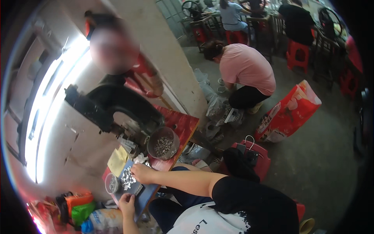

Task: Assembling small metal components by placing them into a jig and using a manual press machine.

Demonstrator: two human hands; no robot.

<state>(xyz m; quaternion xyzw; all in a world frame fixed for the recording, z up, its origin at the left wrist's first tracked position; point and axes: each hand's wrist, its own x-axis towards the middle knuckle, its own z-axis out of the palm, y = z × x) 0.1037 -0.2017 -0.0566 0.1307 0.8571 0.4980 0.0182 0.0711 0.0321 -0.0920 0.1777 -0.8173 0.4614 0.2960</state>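
My right hand (143,174) reaches over the blue work surface (145,194), its fingers curled down at the edge of a spread of small shiny metal pieces (127,178). My left hand (127,202) is nearer to me, thumb and fingertips drawn together beside a small dark block (137,189). What either hand pinches is too small to make out. A small clear tub (112,183) with metal bits stands left of the pieces. Behind my right hand, a larger clear tub (171,137) holds many small metal parts.
A dark hand-press-like machine (122,93) stands on the red tabletop (183,120), with yellow paper (117,160) nearby. A person in pink (247,68) crouches among plastic bags. A red-and-white sack (288,113) and a red stool (263,156) are to the right.
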